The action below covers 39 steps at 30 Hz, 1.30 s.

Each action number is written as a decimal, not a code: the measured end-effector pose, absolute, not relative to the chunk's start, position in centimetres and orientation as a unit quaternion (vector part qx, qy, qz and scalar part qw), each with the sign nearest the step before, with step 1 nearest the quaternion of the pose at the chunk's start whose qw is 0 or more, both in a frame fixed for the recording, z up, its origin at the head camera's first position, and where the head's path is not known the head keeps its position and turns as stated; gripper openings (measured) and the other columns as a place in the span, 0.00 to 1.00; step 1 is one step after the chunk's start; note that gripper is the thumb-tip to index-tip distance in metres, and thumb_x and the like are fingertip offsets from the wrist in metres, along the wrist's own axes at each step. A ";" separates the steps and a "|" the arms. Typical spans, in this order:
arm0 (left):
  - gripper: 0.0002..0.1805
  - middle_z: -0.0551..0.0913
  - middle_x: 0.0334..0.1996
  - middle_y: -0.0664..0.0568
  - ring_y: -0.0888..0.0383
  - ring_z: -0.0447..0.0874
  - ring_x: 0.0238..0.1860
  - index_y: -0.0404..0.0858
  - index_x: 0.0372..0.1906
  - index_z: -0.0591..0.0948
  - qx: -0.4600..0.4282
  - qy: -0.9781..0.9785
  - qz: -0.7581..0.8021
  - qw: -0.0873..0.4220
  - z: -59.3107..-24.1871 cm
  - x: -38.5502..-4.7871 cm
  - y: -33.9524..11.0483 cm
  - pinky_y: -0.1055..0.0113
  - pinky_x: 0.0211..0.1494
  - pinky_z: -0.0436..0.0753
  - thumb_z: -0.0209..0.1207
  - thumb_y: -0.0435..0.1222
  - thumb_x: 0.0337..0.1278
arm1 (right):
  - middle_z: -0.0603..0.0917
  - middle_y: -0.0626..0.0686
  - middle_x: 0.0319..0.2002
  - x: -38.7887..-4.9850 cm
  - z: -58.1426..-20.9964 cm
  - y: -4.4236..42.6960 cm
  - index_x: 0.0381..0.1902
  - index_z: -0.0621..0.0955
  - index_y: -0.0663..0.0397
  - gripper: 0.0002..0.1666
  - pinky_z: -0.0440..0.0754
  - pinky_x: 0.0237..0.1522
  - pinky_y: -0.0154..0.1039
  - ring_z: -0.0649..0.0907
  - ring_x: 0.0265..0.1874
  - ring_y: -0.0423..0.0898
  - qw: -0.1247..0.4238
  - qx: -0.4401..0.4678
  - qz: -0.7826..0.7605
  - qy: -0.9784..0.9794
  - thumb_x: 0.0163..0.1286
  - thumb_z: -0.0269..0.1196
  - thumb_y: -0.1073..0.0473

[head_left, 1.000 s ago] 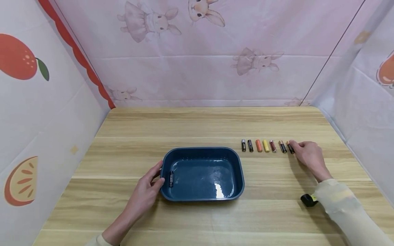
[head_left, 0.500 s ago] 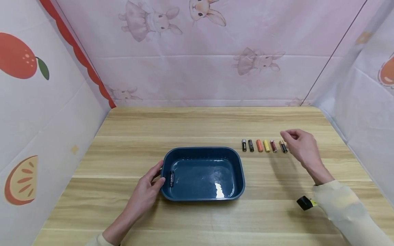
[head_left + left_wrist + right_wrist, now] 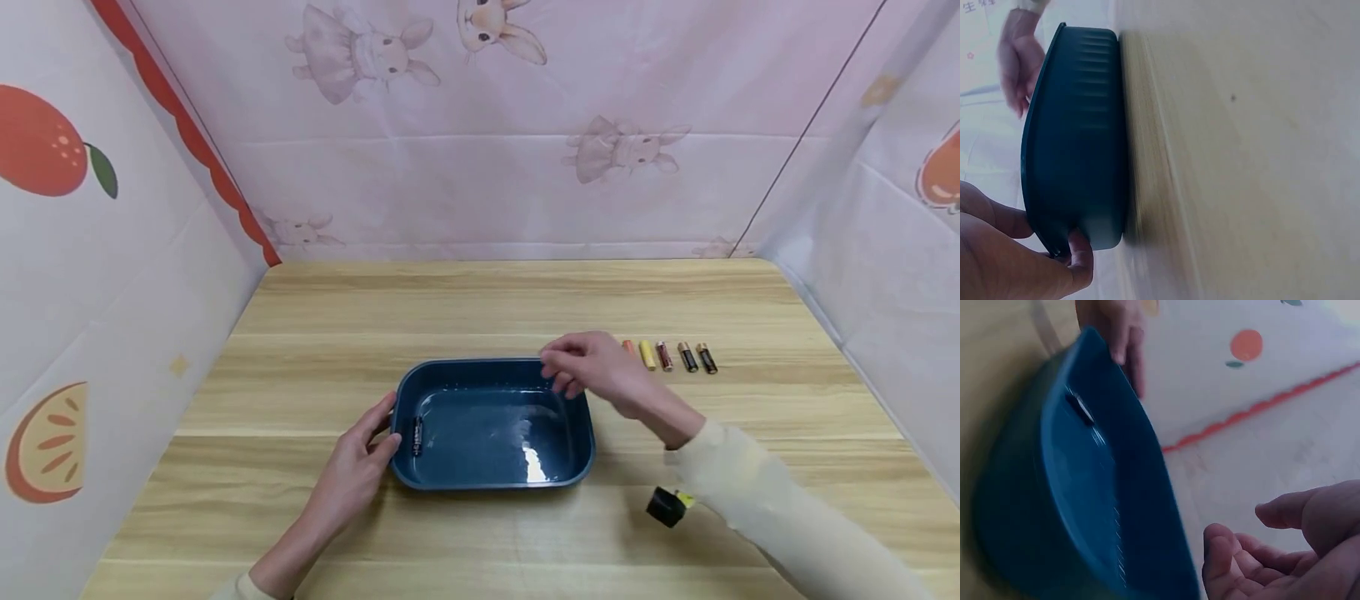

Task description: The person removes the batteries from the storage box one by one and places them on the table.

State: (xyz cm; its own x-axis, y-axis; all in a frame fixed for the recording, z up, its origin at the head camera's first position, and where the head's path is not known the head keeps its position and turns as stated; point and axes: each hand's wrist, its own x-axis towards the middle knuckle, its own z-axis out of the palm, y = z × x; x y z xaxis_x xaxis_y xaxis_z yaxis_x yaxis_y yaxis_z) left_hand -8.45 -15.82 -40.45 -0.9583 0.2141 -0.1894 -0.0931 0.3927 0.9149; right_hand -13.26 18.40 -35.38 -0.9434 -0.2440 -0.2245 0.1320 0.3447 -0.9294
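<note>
A dark blue rectangular tray (image 3: 480, 486) stands on the table, with one black battery (image 3: 417, 437) lying near its left wall. My left hand (image 3: 354, 462) grips the tray's left end, thumb and fingers on either side of the wall in the left wrist view. Over the tray's far right corner hovers my right hand (image 3: 596, 367), its thumb apart from the loosely bent fingers and nothing seen between them in the right wrist view. Right of it lies a row of batteries, including an orange one (image 3: 628, 346), a yellow one (image 3: 647, 355), a maroon one (image 3: 664, 356) and a copper-topped black one (image 3: 707, 358).
The wooden table (image 3: 360, 308) reaches back to a pink rabbit-print curtain (image 3: 480, 192). White fruit-print sheets (image 3: 150, 317) hang at the sides. A small black device (image 3: 666, 507) with a yellow strap hangs below the right sleeve.
My right hand has left the right-end battery, which stays in the row, and has swung left to the tray, now covering the row's left end. My left hand has kept its hold.
</note>
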 end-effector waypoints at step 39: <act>0.33 0.60 0.79 0.39 0.43 0.62 0.77 0.39 0.83 0.55 0.045 0.817 0.556 0.147 -40.5 -8.5 -16.0 0.52 0.73 0.69 0.49 0.29 0.80 | 0.88 0.60 0.37 -14.0 -40.1 2.9 0.39 0.87 0.66 0.08 0.86 0.29 0.34 0.89 0.32 0.51 0.347 -0.033 -0.571 0.743 0.76 0.62 0.66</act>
State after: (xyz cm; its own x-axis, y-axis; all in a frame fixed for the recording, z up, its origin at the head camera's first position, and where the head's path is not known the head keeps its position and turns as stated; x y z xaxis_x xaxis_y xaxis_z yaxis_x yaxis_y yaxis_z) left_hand -8.47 -16.04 -40.49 -0.9528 0.2367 -0.1901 -0.0898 0.3784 0.9213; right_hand -13.99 2.94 -40.12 -0.7565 -0.4458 -0.4784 0.3473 0.3459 -0.8716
